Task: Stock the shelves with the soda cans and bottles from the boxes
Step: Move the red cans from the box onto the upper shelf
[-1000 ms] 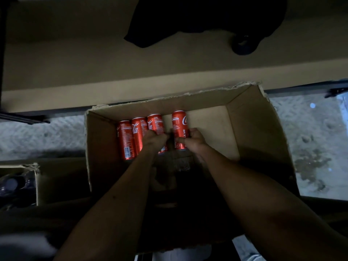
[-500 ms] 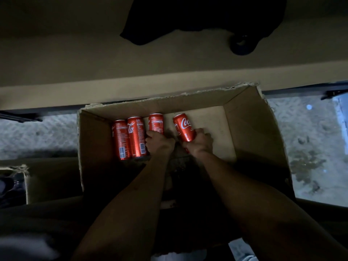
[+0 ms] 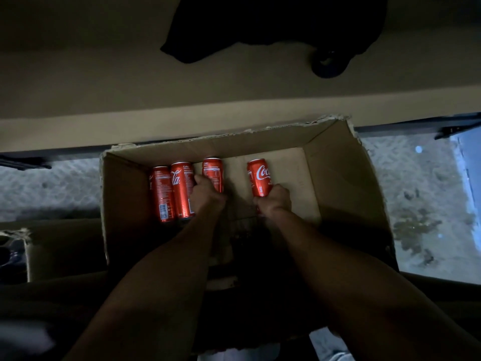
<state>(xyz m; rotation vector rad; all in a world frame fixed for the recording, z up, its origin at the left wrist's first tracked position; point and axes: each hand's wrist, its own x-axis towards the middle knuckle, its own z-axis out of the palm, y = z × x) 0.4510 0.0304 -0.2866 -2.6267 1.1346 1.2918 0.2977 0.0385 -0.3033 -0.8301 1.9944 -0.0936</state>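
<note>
An open cardboard box [image 3: 346, 178] stands on the floor below me with several slim red soda cans in it. Two cans [image 3: 171, 191] lie side by side against its left wall. My left hand [image 3: 207, 198] grips a third red can [image 3: 214, 173] just right of those two. My right hand [image 3: 274, 200] grips a fourth red can [image 3: 259, 178] by its lower end, apart from the others near the box's middle. The near part of the box lies in deep shadow, and what is there stays hidden.
A tan shelf board [image 3: 156, 100] runs across the view behind the box, with a dark cloth-like object [image 3: 273, 22] lying on it. Another cardboard box [image 3: 15, 251] holding dark bottle tops sits at the left edge. Grey patterned floor [image 3: 421, 199] shows on the right.
My right hand has pulled its can away to the right, opening a gap from the can in my left hand. The camera has shifted slightly.
</note>
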